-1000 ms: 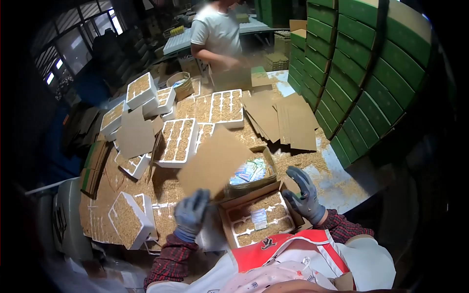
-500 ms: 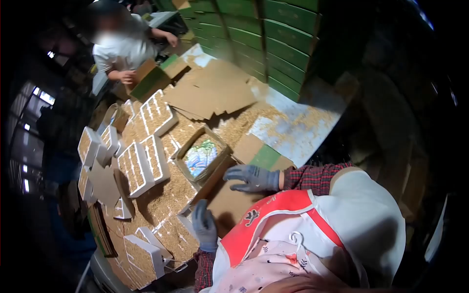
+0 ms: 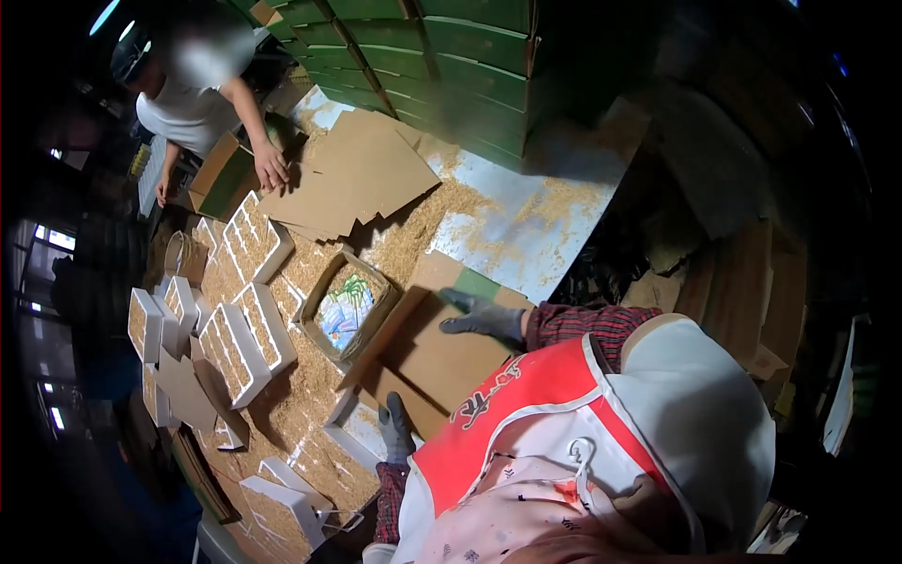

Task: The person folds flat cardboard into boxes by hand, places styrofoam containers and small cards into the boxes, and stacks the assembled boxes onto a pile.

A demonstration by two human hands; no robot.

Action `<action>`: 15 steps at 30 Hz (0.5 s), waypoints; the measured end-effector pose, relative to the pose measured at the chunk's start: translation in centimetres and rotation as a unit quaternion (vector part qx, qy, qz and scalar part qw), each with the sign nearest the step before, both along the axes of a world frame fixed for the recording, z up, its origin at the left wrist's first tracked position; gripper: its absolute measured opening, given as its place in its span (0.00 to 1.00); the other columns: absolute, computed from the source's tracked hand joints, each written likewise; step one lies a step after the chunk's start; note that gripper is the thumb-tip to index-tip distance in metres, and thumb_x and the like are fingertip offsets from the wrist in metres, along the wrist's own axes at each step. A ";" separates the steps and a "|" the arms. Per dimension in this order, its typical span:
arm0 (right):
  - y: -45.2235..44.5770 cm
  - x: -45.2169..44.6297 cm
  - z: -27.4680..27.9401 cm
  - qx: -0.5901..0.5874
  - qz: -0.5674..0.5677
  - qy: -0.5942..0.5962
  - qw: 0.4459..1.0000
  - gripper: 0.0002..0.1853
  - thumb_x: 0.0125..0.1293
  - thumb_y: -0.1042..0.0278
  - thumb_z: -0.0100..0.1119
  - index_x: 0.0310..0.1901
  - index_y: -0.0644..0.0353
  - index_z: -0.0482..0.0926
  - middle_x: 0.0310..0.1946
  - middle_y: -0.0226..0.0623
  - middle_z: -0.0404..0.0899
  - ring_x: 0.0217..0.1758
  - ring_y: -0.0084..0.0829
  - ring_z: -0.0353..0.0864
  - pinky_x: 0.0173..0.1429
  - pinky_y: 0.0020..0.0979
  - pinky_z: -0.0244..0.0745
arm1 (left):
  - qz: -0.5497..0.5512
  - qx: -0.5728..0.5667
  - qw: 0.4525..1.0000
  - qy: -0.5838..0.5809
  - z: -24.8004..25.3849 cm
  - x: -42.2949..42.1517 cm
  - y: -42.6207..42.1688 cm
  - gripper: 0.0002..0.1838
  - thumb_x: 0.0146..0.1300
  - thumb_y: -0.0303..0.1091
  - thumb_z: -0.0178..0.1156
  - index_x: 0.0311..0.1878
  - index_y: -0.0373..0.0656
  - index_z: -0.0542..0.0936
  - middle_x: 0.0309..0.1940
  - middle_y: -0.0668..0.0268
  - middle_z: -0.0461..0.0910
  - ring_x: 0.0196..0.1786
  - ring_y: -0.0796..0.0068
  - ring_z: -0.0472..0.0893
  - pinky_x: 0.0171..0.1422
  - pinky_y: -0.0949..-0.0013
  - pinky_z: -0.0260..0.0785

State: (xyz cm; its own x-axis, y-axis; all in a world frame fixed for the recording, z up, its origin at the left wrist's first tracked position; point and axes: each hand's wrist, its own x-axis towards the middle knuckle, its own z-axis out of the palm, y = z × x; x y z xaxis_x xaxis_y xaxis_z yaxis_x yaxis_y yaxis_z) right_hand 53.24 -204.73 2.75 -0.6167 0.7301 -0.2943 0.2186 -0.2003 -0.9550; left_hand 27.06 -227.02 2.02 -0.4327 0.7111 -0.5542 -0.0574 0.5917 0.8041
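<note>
An open cardboard box (image 3: 470, 362) stands in front of my body, its brown inside showing and a green panel at its far end. My right hand (image 3: 484, 317), in a grey glove, is over its far right part with fingers apart and nothing between them. Beside the box's near left edge is my left hand (image 3: 396, 428), also gloved; its fingers are stretched up along the cardboard, and contact there is hard to make out. Just beyond stands a smaller carton (image 3: 315, 334) lined with a printed blue and green bag (image 3: 346, 308).
Sawdust covers the table (image 3: 324, 395). White foam trays (image 3: 240, 352) filled with sawdust stand at the left. Flat cardboard sheets (image 3: 352, 179) lie farther back, before stacked green boxes (image 3: 474, 70). Across the table, a co-worker (image 3: 197, 117) has a hand on the sheets.
My view has shifted, and more of the box's inside shows. My hands remain near its sides. The co-worker has leaned forward and reached onto the cardboard sheets.
</note>
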 end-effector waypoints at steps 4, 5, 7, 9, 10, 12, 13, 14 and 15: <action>2.7 13.0 2.2 -0.224 -0.227 0.248 0.915 0.26 0.68 0.64 0.61 0.66 0.58 0.68 0.53 0.37 0.77 0.50 0.32 0.80 0.54 0.33 0.77 | 0.044 0.245 0.945 -0.214 4.8 7.0 6.9 0.28 0.73 0.44 0.53 0.69 0.35 0.66 0.60 0.55 0.75 0.58 0.64 0.77 0.62 0.66 0.70; 3.3 15.7 1.1 -0.197 -0.278 0.292 0.894 0.24 0.69 0.65 0.58 0.65 0.58 0.69 0.53 0.37 0.77 0.51 0.32 0.79 0.54 0.35 0.77 | -0.050 0.209 0.974 -0.077 4.0 7.8 7.3 0.30 0.70 0.44 0.56 0.70 0.37 0.65 0.62 0.54 0.72 0.61 0.61 0.75 0.65 0.62 0.67; 4.8 21.2 -2.0 -0.131 -0.362 0.228 0.894 0.27 0.70 0.61 0.58 0.67 0.59 0.66 0.56 0.36 0.76 0.54 0.32 0.78 0.56 0.34 0.76 | -0.206 0.109 0.951 0.202 -0.5 8.2 5.5 0.40 0.61 0.48 0.64 0.73 0.43 0.62 0.68 0.51 0.66 0.70 0.55 0.66 0.72 0.54 0.59; 6.7 23.4 -4.6 -0.064 -0.428 0.165 0.887 0.30 0.70 0.57 0.59 0.69 0.59 0.64 0.58 0.36 0.74 0.57 0.33 0.77 0.58 0.34 0.74 | -0.311 -0.133 0.868 0.363 -2.2 8.5 3.3 0.61 0.43 0.60 0.73 0.77 0.50 0.52 0.75 0.48 0.52 0.79 0.47 0.47 0.78 0.41 0.41; 7.3 23.6 -5.1 -0.041 -0.452 0.132 0.881 0.31 0.70 0.56 0.60 0.69 0.59 0.63 0.59 0.36 0.74 0.58 0.33 0.76 0.59 0.33 0.74 | -0.333 -0.173 0.841 0.389 -2.2 8.6 2.0 0.63 0.42 0.61 0.74 0.78 0.51 0.50 0.76 0.49 0.49 0.79 0.45 0.46 0.77 0.38 0.40; 7.4 23.0 -5.2 -0.112 -0.454 0.167 0.868 0.34 0.69 0.49 0.60 0.68 0.61 0.63 0.58 0.36 0.75 0.57 0.35 0.77 0.58 0.36 0.76 | -0.378 -0.240 0.780 0.436 -2.6 9.1 0.7 0.67 0.39 0.63 0.74 0.78 0.52 0.47 0.78 0.50 0.44 0.78 0.42 0.45 0.75 0.32 0.37; 6.8 23.1 -4.6 -0.183 -0.433 0.209 0.858 0.34 0.69 0.49 0.60 0.68 0.62 0.63 0.58 0.37 0.75 0.56 0.36 0.78 0.57 0.35 0.76 | -0.382 -0.246 0.781 0.428 -2.6 9.2 0.3 0.67 0.39 0.64 0.74 0.79 0.54 0.46 0.78 0.51 0.42 0.78 0.40 0.43 0.74 0.28 0.35; 5.1 22.7 -5.0 -0.054 -0.363 0.148 0.918 0.31 0.70 0.52 0.59 0.67 0.62 0.65 0.56 0.36 0.76 0.54 0.36 0.78 0.56 0.33 0.76 | -0.376 -0.235 0.784 0.435 -3.2 9.4 -0.1 0.67 0.39 0.64 0.74 0.79 0.55 0.45 0.78 0.51 0.42 0.78 0.40 0.43 0.74 0.28 0.35; 3.3 22.1 -5.2 0.085 -0.309 0.087 0.943 0.29 0.70 0.55 0.59 0.66 0.62 0.66 0.55 0.36 0.77 0.52 0.37 0.79 0.55 0.32 0.76 | -0.363 -0.227 0.787 0.444 -4.1 9.6 -0.5 0.67 0.39 0.64 0.73 0.79 0.55 0.45 0.78 0.51 0.42 0.78 0.40 0.43 0.74 0.28 0.35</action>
